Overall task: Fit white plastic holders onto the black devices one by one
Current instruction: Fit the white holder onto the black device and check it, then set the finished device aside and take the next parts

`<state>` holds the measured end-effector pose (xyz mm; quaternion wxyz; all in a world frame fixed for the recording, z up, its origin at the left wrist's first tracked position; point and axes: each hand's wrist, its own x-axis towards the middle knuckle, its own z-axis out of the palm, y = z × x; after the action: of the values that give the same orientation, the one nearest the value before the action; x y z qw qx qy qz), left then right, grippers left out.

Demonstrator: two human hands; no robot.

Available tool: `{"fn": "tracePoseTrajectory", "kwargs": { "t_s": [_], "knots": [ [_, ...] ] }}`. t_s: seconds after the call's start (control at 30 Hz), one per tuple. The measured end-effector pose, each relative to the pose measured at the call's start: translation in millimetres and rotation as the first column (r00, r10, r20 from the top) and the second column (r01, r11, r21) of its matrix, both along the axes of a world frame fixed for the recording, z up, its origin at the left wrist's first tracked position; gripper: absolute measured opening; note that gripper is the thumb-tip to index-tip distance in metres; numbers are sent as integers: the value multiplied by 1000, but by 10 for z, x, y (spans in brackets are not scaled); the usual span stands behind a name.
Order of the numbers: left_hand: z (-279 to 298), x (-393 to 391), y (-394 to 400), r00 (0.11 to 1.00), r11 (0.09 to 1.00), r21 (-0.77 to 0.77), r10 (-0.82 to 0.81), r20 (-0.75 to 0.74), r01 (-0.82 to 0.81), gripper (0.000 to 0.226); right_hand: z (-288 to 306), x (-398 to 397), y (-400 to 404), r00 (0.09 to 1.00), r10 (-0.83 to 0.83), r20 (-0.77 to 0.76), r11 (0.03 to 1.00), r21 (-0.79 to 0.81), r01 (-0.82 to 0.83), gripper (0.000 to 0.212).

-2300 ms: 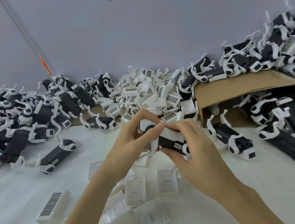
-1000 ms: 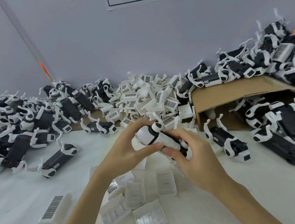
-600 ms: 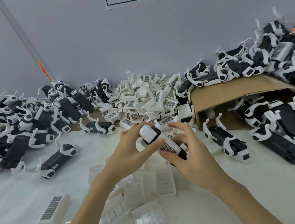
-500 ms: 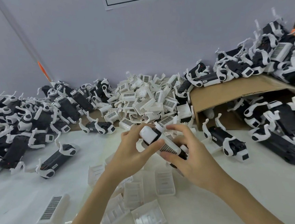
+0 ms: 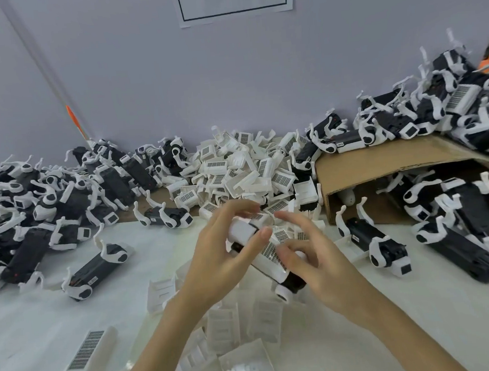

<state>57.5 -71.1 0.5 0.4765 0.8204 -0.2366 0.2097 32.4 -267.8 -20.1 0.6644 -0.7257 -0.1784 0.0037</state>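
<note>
- A loose white holder (image 5: 88, 358) lies on the bench (image 5: 36, 322) at left.
- The left hand (image 5: 219, 252) grips the black device (image 5: 273, 256) raised mid-bench, a fitted holder (image 5: 268, 255) on it.
- The right hand (image 5: 318, 264) pinches its lower end.
- A cardboard box (image 5: 383, 161) sits right.

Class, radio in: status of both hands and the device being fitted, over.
Left hand grips upper end of black device. Right hand pinches white holder against it. Loose holders lie beneath; nothing blocking.
</note>
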Motion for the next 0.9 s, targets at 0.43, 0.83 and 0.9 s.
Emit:
{"fn": "tracePoseTrajectory", "kwargs": {
  "t_s": [0.43, 0.83, 0.9],
  "knots": [
    [-55, 75, -33, 975, 947, -237, 221, -4, -215, 36, -145, -52, 195, 928, -47, 370, 883, -419, 211, 68],
    [-47, 280, 346, 915, 890, -215, 399, -53, -401, 39, 1778, 891, -890, 948, -99, -304, 747, 606, 272, 121],
    [-80, 357, 491, 862, 858, -88, 507, -7, -506, 32, 1811, 872, -939, 947, -30, -319, 863, 469, 186, 116]
  ]
}}
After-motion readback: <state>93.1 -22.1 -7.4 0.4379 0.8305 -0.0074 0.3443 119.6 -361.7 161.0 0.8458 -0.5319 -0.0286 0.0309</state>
